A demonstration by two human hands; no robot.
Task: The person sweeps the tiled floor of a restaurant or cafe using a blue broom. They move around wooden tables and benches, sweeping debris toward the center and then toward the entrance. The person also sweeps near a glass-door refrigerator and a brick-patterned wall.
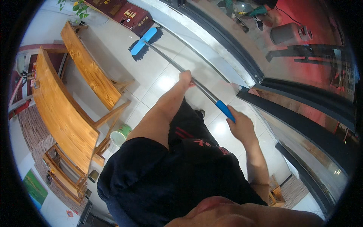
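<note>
My left hand [185,79] is closed around the metal pole [204,90] of a floor mop, partway along it. Nearer my body, my right hand [242,124] grips the end of the pole at its blue sleeve [225,110]. The pole slants up and left to the blue mop head [144,41], whose dark fringe lies on the pale tiled floor [158,76]. The head is just below maroon printed boxes [134,18] by the wall. Part of a shoe [202,113] shows under the pole, beside my dark trouser leg.
On the left stand a long wooden table [65,113], a wooden bench [90,68] and a green patterned bin [122,134]. Black-framed glass [295,110] runs along the right. Beyond the glass are a gas cylinder [286,33] and part of another person [270,17].
</note>
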